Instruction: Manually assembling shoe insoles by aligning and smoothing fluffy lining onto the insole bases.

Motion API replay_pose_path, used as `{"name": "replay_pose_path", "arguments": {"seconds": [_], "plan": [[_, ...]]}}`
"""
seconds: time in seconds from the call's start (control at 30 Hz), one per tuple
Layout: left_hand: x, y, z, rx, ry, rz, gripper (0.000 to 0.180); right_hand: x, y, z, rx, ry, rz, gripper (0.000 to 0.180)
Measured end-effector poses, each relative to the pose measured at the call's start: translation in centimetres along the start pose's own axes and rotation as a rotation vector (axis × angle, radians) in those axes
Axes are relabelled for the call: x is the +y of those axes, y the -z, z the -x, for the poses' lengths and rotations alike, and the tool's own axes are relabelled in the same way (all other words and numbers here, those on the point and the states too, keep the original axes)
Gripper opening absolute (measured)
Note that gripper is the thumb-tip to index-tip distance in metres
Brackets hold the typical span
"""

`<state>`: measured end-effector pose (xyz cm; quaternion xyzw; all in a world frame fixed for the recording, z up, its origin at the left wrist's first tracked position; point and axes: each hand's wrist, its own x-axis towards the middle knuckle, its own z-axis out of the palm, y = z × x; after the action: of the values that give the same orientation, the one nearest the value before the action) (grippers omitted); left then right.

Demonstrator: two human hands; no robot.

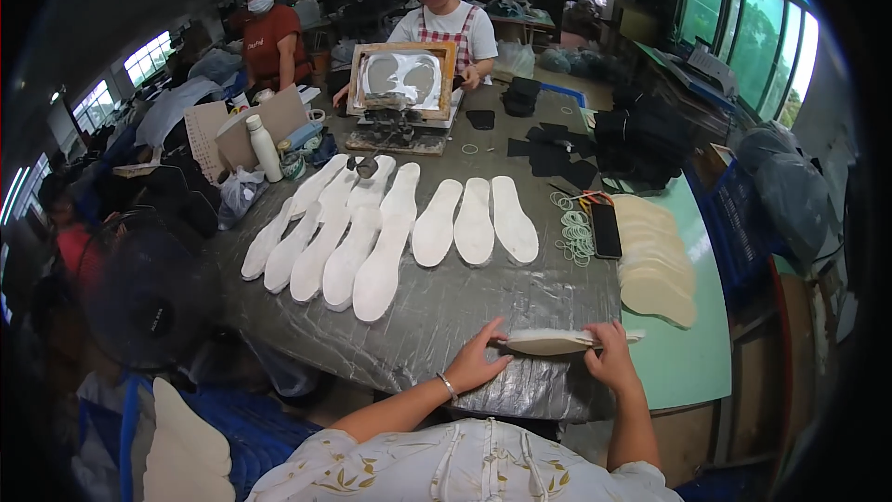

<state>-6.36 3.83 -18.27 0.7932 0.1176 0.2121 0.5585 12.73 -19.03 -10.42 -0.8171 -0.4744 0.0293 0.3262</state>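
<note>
A thin stack of cream insoles (548, 344) is held on edge, just above the table's near edge. My right hand (613, 360) grips it near its right end, with the thumb on the near side. At its left end is my left hand (476, 358), thumb and fingers spread apart, the fingertips close to or touching the stack. How many insoles are in the stack I cannot tell. Beyond my hands lie three white insoles (475, 223) side by side. Left of them, several more white insoles (381, 265) form two overlapping rows.
Fanned cream insoles (655, 260) lie at the right on a green board (692, 353), beside a phone (606, 231) and green rubber bands (576, 234). Across the table a person in a checked apron (451, 33) stands behind a framed screen (404, 82). A white bottle (264, 149) stands far left.
</note>
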Motion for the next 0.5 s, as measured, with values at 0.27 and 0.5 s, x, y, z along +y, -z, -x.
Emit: {"name": "replay_pose_path", "arguments": {"seconds": [0.27, 0.5], "plan": [[0.5, -0.5, -0.4, -0.040, -0.038, -0.015, 0.027, 0.0, -0.3, 0.2, 0.074, 0.048, 0.036, 0.046], [0.4, -0.7, -0.5, -0.047, 0.158, 0.113, 0.021, -2.6, -0.9, -0.4, 0.311, 0.132, 0.261, 0.049]]}}
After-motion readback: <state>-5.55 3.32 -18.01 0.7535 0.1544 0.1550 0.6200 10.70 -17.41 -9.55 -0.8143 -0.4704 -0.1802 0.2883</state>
